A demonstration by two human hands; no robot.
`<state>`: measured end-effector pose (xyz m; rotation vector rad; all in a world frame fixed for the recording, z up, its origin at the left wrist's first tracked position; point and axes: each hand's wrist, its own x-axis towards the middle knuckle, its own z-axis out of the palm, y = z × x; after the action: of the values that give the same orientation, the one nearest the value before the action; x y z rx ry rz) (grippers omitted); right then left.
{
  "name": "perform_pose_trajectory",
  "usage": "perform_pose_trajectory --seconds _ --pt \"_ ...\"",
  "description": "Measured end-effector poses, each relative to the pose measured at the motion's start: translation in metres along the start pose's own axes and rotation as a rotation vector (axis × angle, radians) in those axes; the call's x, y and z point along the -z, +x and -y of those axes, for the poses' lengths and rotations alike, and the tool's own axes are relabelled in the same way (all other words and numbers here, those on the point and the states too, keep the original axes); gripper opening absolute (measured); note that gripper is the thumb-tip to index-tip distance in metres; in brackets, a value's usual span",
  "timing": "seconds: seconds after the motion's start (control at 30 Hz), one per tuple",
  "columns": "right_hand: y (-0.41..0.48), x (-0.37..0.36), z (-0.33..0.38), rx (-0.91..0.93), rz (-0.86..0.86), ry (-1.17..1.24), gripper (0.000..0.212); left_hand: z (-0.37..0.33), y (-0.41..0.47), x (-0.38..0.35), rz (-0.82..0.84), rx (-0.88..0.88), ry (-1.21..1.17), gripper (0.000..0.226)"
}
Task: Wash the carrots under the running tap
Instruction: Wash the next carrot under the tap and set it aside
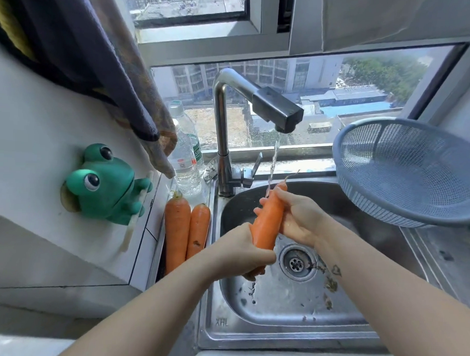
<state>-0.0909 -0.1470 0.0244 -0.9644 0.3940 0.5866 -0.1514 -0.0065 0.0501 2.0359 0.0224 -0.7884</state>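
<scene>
I hold the long orange carrot (267, 225) over the steel sink (290, 309) under the tap stream: left hand (238, 256) grips its thick end, right hand (299, 218) wraps its tip. Wet skin could slip, dropping it.

We've got a big window (326, 101) at 12 o'clock with daylight pouring in, tower blocks and trees far below outside. White wall (29, 120) at 9 with a green frog (107, 183) stuck on it, dark cloth (112, 64) hanging at 11.
</scene>
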Motion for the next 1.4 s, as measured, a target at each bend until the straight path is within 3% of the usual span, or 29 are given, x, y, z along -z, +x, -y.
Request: perform_pose_trajectory --seconds 0.13,0.23,0.37,0.5,0.6,0.7,0.83,0.93,1.03,1.1,1.23,1.33,1.4 --pt "0.01 -0.002 -0.007 0.02 -0.162 0.03 0.045 0.008 0.005 -0.01 -0.226 -0.032 0.446 0.039" --pt "0.017 -0.006 -0.008 0.062 -0.254 0.136 0.048 0.015 0.009 -0.021 -0.329 -0.137 0.459 0.043" --pt "0.02 -0.018 -0.011 0.12 -0.1 -0.048 0.019 0.022 0.014 -0.013 -0.154 -0.1 0.058 0.036" --pt "0.016 -0.034 -0.01 0.072 0.171 -0.034 0.021 0.031 0.014 0.0 0.13 -0.026 -0.597 0.03" --pt "0.014 -0.036 -0.008 -0.014 0.281 -0.021 0.021 0.037 0.013 0.004 0.307 0.039 -0.882 0.046" --pt "0.015 -0.035 -0.004 -0.012 0.232 0.01 0.027 0.034 0.02 0.001 0.214 0.063 -0.972 0.06" --pt "0.021 -0.039 -0.002 0.112 -0.022 -0.013 0.042 0.02 0.036 -0.01 -0.096 0.108 -0.859 0.07" --pt "0.02 -0.036 -0.001 0.258 -0.177 -0.013 0.046 0.011 0.049 -0.011 -0.27 0.098 -0.586 0.061" --pt "0.017 -0.025 0.003 0.375 -0.229 -0.112 0.029 0.004 0.065 -0.008 -0.392 0.068 -0.266 0.054" --pt "0.013 -0.016 0.01 0.368 -0.209 -0.094 0.024 -0.003 0.073 -0.004 -0.232 0.035 -0.385 0.055" --pt "0.006 -0.002 0.039 0.365 -0.164 0.233 0.027 -0.027 0.077 0.005 0.21 0.075 -0.738 0.042" --pt "0.004 0.004 0.055 0.438 -0.216 0.334 0.028 -0.043 0.076 0.008 0.268 0.14 -0.979 0.027" --pt "0.002 0.009 0.058 0.481 -0.291 0.35 0.024 -0.043 0.077 0.009 0.25 0.202 -1.163 0.033"
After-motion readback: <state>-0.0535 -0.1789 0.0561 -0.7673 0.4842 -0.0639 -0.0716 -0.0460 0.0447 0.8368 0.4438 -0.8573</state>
